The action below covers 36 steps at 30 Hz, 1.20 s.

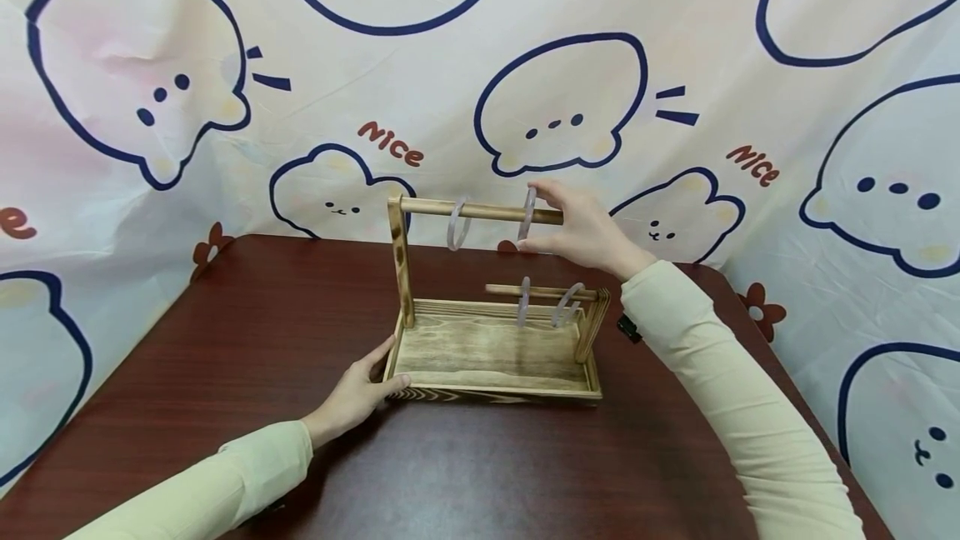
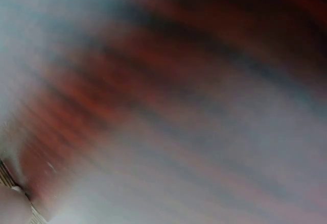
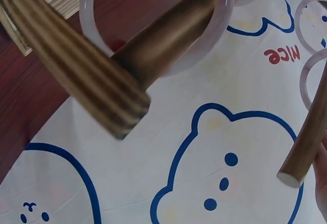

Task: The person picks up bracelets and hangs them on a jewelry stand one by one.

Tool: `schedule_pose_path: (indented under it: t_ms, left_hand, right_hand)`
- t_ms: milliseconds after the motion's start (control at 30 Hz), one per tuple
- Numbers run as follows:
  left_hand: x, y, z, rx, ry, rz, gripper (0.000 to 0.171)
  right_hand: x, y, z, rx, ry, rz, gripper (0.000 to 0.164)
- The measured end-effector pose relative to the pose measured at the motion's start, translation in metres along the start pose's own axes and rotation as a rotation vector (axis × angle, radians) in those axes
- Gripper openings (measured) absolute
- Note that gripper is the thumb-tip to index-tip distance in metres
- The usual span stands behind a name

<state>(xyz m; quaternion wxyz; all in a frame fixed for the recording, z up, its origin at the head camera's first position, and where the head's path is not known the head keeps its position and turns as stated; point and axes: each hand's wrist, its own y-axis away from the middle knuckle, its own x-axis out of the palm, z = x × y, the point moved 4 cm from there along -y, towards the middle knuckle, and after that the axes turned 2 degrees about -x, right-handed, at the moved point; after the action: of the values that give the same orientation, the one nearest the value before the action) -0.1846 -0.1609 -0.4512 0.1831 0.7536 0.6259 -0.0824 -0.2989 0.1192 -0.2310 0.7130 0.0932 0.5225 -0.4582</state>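
Observation:
A wooden jewellery stand [image 1: 480,348] with a tray base stands on the table, one tall post at its left and one short post at its right. My left hand [image 1: 352,398] grips the tray's front left corner, thumb over the front rim. Up at the free end of the upper rod [image 1: 491,211], my right hand [image 1: 581,227] pinches a pale translucent bangle [image 1: 527,211] that circles the rod. Another bangle [image 1: 453,227] hangs further left on that rod. Two more bangles hang on the lower rod [image 3: 173,38], one of them large in the right wrist view [image 3: 223,20].
The dark red-brown table [image 1: 285,340] extends around the stand. Behind it hangs a pale cloth [image 1: 435,90] printed with blue cartoon outlines. Mostly blurred table fills the left wrist view, with a bit of tray edge at its lower left.

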Motion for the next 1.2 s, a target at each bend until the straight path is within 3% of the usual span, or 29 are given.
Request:
schedule_pose_path:
  t_ms: [267, 567, 900, 1200]
  left_hand:
    - [0.000, -0.001, -0.002, 0.004, 0.006, -0.016, 0.078]
    - [0.000, 0.000, -0.004, 0.023, 0.015, -0.018, 0.077]
    - [0.000, 0.000, -0.004, 0.013, 0.017, -0.022, 0.077]
    - [0.001, 0.001, -0.005, 0.024, 0.044, -0.009, 0.078]
  right_hand:
    - [0.006, -0.004, 0.007, -0.017, 0.043, 0.026, 0.087]
    - [0.012, -0.009, 0.008, -0.031, 0.163, 0.077, 0.086]
    - [0.018, -0.011, 0.007, 0.035, 0.245, 0.163, 0.088]
    - [0.020, -0.012, 0.008, 0.059, 0.286, 0.183, 0.089]
